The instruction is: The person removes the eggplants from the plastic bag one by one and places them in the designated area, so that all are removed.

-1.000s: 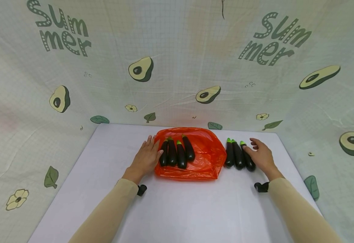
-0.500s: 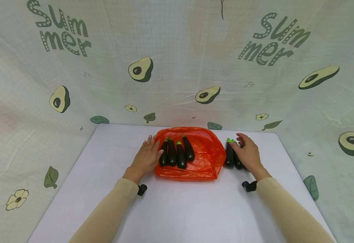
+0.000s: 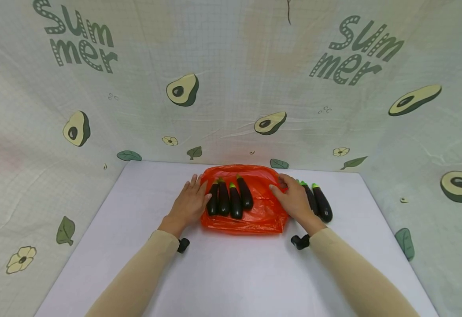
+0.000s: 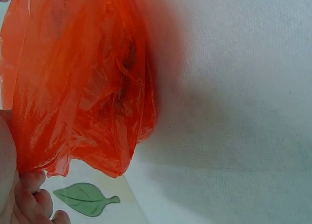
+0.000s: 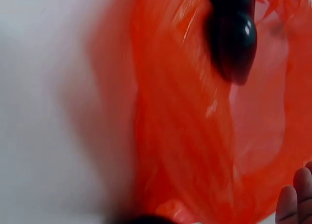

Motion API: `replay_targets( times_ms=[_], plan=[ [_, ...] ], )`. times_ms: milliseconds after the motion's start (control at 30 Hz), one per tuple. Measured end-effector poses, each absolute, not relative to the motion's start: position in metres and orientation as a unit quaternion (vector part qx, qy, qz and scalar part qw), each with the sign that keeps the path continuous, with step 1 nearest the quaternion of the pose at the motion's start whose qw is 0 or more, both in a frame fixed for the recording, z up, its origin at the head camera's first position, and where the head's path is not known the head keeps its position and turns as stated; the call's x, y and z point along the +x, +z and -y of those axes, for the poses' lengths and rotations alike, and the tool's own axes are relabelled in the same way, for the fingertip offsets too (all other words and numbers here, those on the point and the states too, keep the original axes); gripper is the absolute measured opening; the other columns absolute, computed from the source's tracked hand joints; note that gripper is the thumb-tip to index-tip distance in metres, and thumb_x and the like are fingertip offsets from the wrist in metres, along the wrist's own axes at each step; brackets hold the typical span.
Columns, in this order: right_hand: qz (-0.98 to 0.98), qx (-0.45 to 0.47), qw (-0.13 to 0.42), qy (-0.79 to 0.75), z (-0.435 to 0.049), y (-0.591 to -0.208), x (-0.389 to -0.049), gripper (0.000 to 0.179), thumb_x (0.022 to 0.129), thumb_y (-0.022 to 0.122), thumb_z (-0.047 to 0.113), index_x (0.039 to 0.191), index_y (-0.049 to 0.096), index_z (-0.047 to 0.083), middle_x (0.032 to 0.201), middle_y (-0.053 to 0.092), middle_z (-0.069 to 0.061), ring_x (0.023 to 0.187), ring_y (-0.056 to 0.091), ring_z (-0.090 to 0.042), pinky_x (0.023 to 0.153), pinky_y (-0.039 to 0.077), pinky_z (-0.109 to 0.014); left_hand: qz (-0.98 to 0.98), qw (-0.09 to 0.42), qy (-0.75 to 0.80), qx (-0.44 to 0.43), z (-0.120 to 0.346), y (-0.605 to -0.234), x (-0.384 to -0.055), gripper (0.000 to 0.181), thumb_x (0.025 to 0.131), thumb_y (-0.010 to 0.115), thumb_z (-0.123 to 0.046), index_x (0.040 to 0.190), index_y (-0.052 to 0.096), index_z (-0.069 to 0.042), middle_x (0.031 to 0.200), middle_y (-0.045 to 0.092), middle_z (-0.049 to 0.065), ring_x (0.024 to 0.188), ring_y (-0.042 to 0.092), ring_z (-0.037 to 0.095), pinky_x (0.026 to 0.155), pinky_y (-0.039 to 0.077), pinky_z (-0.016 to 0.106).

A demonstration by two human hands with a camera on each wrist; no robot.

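Observation:
In the head view a red plastic bag (image 3: 264, 220) lies on the white table, mouth wide, with several dark eggplants (image 3: 236, 203) side by side in its left part. My left hand (image 3: 188, 203) holds the bag's left rim, thumb on the inner side. The left wrist view shows the bag's wall (image 4: 78, 87) standing between that thumb and the fingers (image 4: 36, 199). At the opposite rim is my right hand (image 3: 294, 200), thumb and fingers apart over the edge. Its fingers (image 5: 295, 207) look straight beside the bag in the right wrist view.
Right of the bag lie more eggplants (image 3: 322, 203), partly covered by my right hand. A pale cloth (image 3: 223, 97) printed with avocados and leaves hangs behind and along both sides of the table (image 3: 231, 273).
My right hand has moved left from over the right-hand eggplants to the bag's right rim, uncovering the rightmost eggplant. The left hand has stayed at the left rim.

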State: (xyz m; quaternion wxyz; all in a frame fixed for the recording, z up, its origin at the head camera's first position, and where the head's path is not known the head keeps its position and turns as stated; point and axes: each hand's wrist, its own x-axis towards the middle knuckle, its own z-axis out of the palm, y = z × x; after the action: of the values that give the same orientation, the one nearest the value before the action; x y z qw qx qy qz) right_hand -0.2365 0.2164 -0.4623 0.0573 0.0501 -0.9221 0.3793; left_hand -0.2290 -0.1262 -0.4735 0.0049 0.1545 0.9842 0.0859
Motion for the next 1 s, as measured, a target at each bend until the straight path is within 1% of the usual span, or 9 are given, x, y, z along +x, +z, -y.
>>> replay_targets(
  times_ms=[167,333,433,533,667,800,1000],
  plan=[
    [0.926,0.068,0.031,0.371,-0.195,-0.463,-0.239,0.057,0.105,0.066,0.036,0.152,0.052,0.007,0.140,0.064,-0.018,0.125,0.061,-0.036,0.108,0.055,-0.054,-0.985,0.005,0.082,0.150,0.128,-0.473,-0.229,0.067,0.113,0.044,-0.040,0.166,0.028,-0.001,0.175,0.020,0.019,0.164,0.010,0.037,0.133,0.015,0.054],
    [0.930,0.079,0.007,0.358,-0.181,-0.467,-0.246,0.059,0.105,0.065,0.037,0.154,0.050,0.008,0.143,0.063,-0.017,0.128,0.061,-0.036,0.110,0.053,-0.055,-0.986,0.005,0.079,0.147,0.128,-0.472,-0.229,0.068,0.113,0.045,-0.040,0.166,0.028,-0.001,0.175,0.020,0.019,0.164,0.010,0.037,0.133,0.015,0.053],
    [0.930,0.076,-0.007,0.358,-0.175,-0.469,-0.250,0.060,0.104,0.067,0.038,0.155,0.050,0.010,0.144,0.063,-0.015,0.126,0.061,-0.035,0.110,0.054,-0.054,-0.986,0.005,0.077,0.148,0.128,-0.472,-0.230,0.068,0.113,0.044,-0.041,0.166,0.027,-0.002,0.175,0.020,0.019,0.165,0.010,0.037,0.133,0.016,0.054],
    [0.931,0.067,-0.023,0.357,-0.169,-0.472,-0.256,0.061,0.104,0.068,0.039,0.155,0.049,0.013,0.144,0.062,-0.013,0.124,0.061,-0.033,0.108,0.055,-0.052,-0.986,0.007,0.080,0.149,0.128,-0.472,-0.231,0.068,0.113,0.044,-0.041,0.166,0.026,-0.002,0.175,0.019,0.018,0.165,0.009,0.037,0.133,0.014,0.053],
    [0.930,0.067,-0.032,0.359,-0.163,-0.475,-0.263,0.064,0.102,0.069,0.042,0.156,0.048,0.013,0.145,0.060,-0.014,0.124,0.061,-0.033,0.108,0.055,-0.051,-0.985,0.010,0.084,0.148,0.127,-0.472,-0.232,0.068,0.113,0.044,-0.041,0.166,0.026,-0.002,0.176,0.019,0.018,0.165,0.008,0.036,0.133,0.012,0.052],
    [0.923,0.081,-0.033,0.374,-0.161,-0.477,-0.269,0.065,0.102,0.070,0.039,0.157,0.048,0.012,0.147,0.059,-0.015,0.128,0.059,-0.035,0.111,0.053,-0.054,-0.985,0.008,0.089,0.146,0.125,-0.471,-0.233,0.068,0.113,0.044,-0.041,0.166,0.028,-0.001,0.175,0.020,0.018,0.165,0.010,0.037,0.133,0.013,0.053],
    [0.915,0.092,-0.053,0.390,-0.156,-0.479,-0.278,0.068,0.101,0.071,0.035,0.160,0.044,0.014,0.153,0.055,-0.017,0.133,0.056,-0.037,0.114,0.050,-0.056,-0.985,0.009,0.096,0.141,0.123,-0.469,-0.233,0.067,0.113,0.044,-0.040,0.166,0.028,-0.002,0.175,0.020,0.018,0.165,0.009,0.036,0.133,0.014,0.053]
  ],
)
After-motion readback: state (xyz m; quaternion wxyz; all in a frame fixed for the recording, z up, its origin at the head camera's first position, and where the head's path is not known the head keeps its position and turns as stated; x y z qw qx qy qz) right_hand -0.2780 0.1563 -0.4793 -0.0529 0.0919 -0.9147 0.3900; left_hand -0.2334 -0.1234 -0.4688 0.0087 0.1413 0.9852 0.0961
